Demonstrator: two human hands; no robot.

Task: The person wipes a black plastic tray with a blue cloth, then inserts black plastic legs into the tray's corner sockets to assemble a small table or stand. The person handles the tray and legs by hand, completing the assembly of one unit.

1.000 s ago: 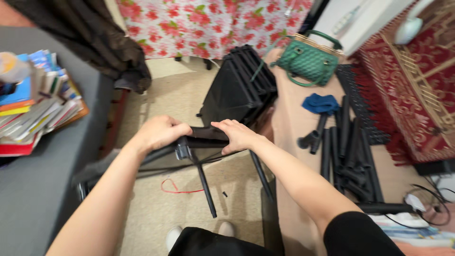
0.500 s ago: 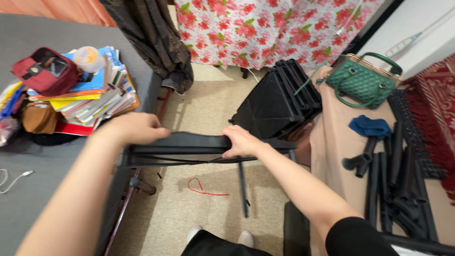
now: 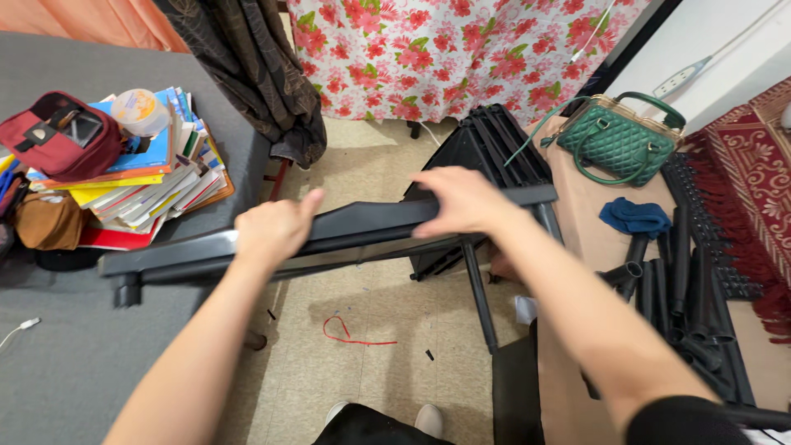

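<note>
Across the middle of the frame, both hands grip a long black shelf panel (image 3: 354,231): the left hand (image 3: 272,231) closed around its near edge, the right hand (image 3: 461,200) pressed over its top toward the right end. Black tubes (image 3: 676,280) lie at the right, stacked books (image 3: 140,189) at upper left.

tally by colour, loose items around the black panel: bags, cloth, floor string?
Green: 1, handbag
Red: 2, pouch, string
Blue: 1, cloth
Brown: 1, bag
Total: 5
Both hands, left and right, hold the black panel.
</note>
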